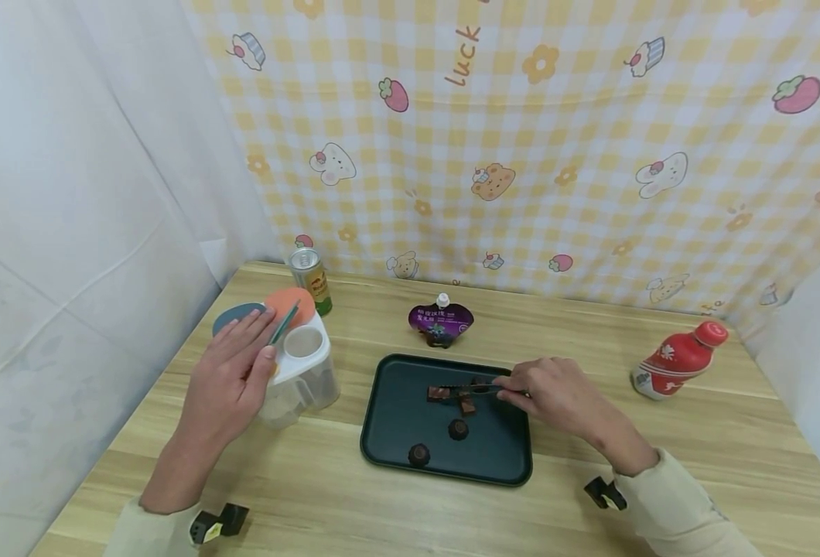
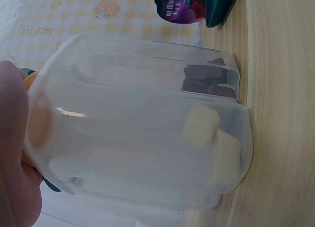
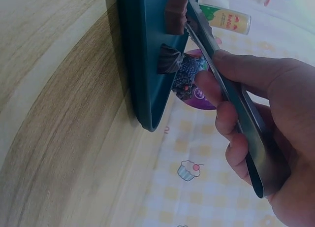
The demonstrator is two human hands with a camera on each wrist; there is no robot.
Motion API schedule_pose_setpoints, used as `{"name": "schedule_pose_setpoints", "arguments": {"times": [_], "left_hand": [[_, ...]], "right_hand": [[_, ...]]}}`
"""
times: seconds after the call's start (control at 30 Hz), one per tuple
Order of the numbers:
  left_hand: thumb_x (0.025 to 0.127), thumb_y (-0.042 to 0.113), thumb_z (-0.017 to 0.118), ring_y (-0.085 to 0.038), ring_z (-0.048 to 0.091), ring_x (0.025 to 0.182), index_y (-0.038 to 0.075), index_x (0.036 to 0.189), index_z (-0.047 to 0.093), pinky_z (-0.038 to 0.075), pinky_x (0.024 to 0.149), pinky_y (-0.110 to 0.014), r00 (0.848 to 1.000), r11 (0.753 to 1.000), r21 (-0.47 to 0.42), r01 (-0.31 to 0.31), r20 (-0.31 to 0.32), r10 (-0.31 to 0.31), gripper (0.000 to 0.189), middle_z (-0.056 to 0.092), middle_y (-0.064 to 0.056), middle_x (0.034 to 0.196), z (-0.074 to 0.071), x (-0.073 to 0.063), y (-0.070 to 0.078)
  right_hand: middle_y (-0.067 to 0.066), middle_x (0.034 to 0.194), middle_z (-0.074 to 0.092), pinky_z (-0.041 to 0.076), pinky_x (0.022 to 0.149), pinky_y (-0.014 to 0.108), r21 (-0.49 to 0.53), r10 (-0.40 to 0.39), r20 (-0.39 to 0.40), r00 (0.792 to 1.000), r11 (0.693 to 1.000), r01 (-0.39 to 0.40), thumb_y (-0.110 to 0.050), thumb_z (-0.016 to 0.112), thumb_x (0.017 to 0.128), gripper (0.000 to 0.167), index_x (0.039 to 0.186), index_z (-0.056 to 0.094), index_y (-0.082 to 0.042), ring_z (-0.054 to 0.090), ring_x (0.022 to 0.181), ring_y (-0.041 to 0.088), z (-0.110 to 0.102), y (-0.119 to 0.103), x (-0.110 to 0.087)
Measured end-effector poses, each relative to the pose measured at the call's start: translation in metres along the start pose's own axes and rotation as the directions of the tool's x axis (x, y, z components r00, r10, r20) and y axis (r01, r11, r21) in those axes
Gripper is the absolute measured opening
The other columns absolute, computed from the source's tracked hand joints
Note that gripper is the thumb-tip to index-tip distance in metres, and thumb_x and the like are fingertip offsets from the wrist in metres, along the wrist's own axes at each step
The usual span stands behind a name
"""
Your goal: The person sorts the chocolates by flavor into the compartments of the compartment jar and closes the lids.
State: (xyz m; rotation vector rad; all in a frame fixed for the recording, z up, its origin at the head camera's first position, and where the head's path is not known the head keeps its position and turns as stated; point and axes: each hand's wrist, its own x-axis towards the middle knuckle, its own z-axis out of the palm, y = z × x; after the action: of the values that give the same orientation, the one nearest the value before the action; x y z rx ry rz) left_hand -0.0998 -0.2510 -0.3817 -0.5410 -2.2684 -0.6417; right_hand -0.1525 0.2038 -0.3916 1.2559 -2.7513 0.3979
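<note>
My left hand (image 1: 225, 379) rests, fingers extended, on top of a clear storage container (image 1: 319, 379) with coloured lids. A teal lid (image 1: 285, 322) stands raised between thumb and fingers, beside an uncovered round opening. Through the wall in the left wrist view, dark brown pieces (image 2: 206, 80) lie in one compartment and pale chunks (image 2: 224, 155) in another. My right hand (image 1: 552, 391) grips metal tongs (image 3: 246, 123). Their tips are at a brown chocolate piece (image 1: 439, 394) on the dark green tray (image 1: 382, 433). More chocolates (image 1: 458, 429) lie nearby on the tray.
A purple spouted pouch (image 1: 441, 322) lies behind the tray. Behind the container stands a can (image 1: 310, 280). To the right is a red-capped bottle (image 1: 678, 362). A checked curtain (image 1: 521, 139) hangs along the table's back edge.
</note>
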Motion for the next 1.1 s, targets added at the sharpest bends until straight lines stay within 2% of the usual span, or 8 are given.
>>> {"name": "schedule_pose_setpoints", "arguments": {"times": [0.23,0.67,0.87,1.1], "left_hand": [[0.108,0.026,0.049,-0.038,0.054,0.133,-0.004,0.136,0.064,0.029,0.120,-0.042,1.000,1.000,0.005,0.006,0.011,-0.006,0.044,0.060,-0.015,0.142,-0.001,0.000,0.000],[0.109,0.029,0.046,-0.039,0.053,0.134,-0.004,0.138,0.063,0.028,0.121,-0.043,1.000,1.000,0.011,0.010,0.019,-0.010,0.047,0.059,-0.016,0.143,-0.001,-0.001,0.001],[0.110,0.029,0.046,-0.039,0.054,0.133,-0.004,0.137,0.063,0.029,0.121,-0.043,1.000,1.000,0.012,0.004,0.011,-0.004,0.047,0.059,-0.017,0.142,-0.002,-0.001,0.002],[0.109,0.027,0.048,-0.039,0.054,0.133,-0.004,0.137,0.063,0.029,0.120,-0.044,1.000,1.000,0.011,0.011,0.013,-0.011,0.044,0.060,-0.016,0.142,-0.002,0.000,0.003]], "right_hand": [[-0.011,0.072,0.063,0.036,0.043,0.017,-0.011,-0.005,-0.007,1.000,1.000,0.005,-0.019,0.077,0.095,0.015,0.106,0.083,-0.010,0.045,0.054,-0.005,0.000,-0.002,0.000],[-0.007,0.076,0.068,0.037,0.044,0.017,-0.026,-0.016,-0.035,0.999,1.000,0.015,-0.020,0.076,0.095,0.015,0.104,0.083,-0.010,0.051,0.057,-0.004,-0.001,-0.003,0.000],[-0.007,0.076,0.069,0.036,0.044,0.016,-0.014,-0.057,-0.120,0.991,0.998,0.056,-0.017,0.077,0.094,0.015,0.105,0.083,-0.009,0.050,0.055,-0.005,-0.004,-0.004,0.003],[-0.009,0.081,0.072,0.034,0.043,0.016,-0.006,-0.076,-0.208,0.975,0.997,0.076,-0.020,0.077,0.094,0.016,0.107,0.083,-0.014,0.050,0.056,-0.005,-0.013,-0.011,0.017]]}}
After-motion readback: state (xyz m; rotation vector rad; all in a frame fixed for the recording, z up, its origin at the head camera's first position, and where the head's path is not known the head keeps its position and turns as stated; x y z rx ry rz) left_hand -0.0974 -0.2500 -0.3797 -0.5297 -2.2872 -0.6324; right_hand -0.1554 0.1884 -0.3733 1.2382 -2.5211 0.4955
